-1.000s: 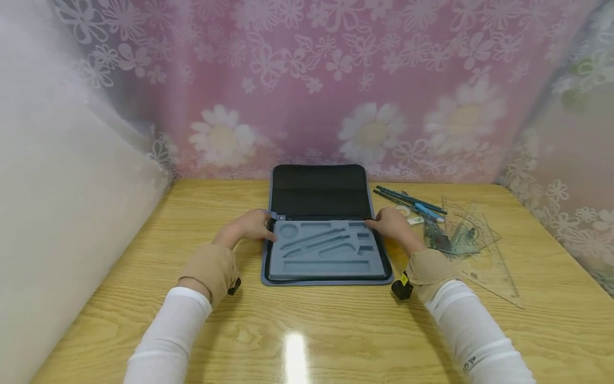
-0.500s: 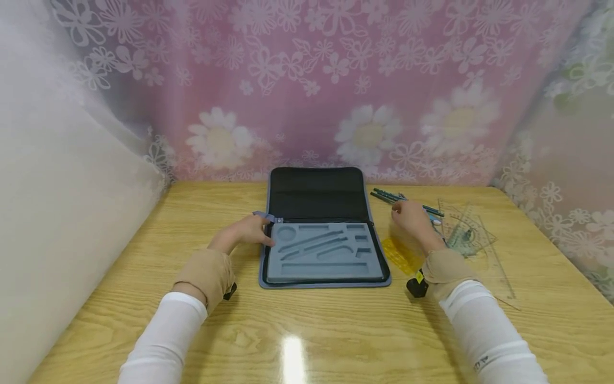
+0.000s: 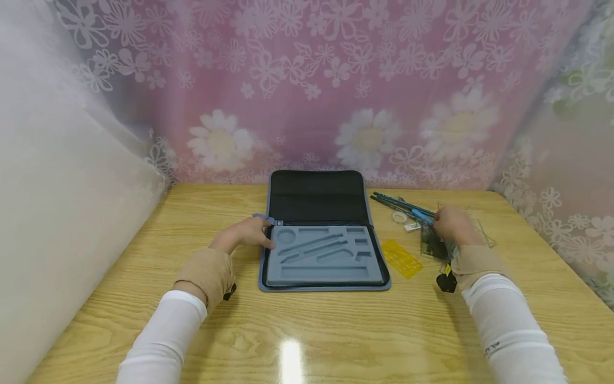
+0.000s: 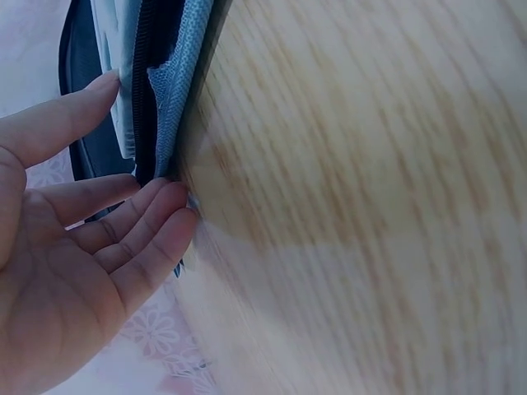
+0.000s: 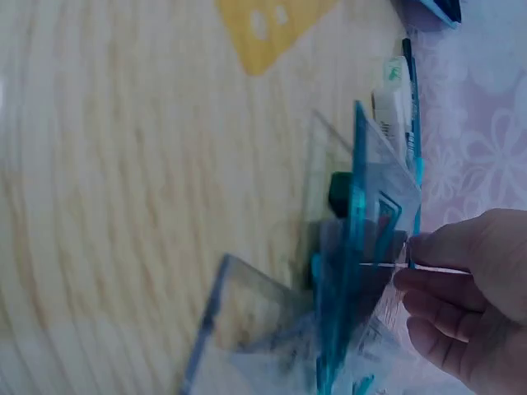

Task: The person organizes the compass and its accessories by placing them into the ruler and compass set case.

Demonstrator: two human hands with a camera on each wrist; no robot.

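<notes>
A zip-up case (image 3: 316,198) lies unfolded on the table, its black-lined lid flat behind a grey-blue moulded insert (image 3: 376,266) with shaped recesses. My left hand (image 3: 243,233) holds the case's left edge. In the left wrist view, the thumb rests on the insert's edge and the fingers (image 4: 136,230) curl against the zipped side. Over the drawing tools at right, my right hand (image 3: 453,221) pinches a clear, teal-edged set square (image 5: 385,169) between thumb and index finger. Seen from the right wrist, it stands tilted above other clear rulers (image 5: 218,304).
Between case and right hand lies a yellow stencil (image 3: 402,259). Behind it are a white eraser (image 3: 412,228), a white ring (image 3: 398,217), a light-blue tool (image 3: 422,216) and several dark pencils (image 3: 384,198). A floral curtain (image 3: 307,106) hangs along the table's back edge.
My right hand has left the case's upper right corner and moved right to the clear rulers, where it now pinches a set square. The left hand stays at the case's left edge.
</notes>
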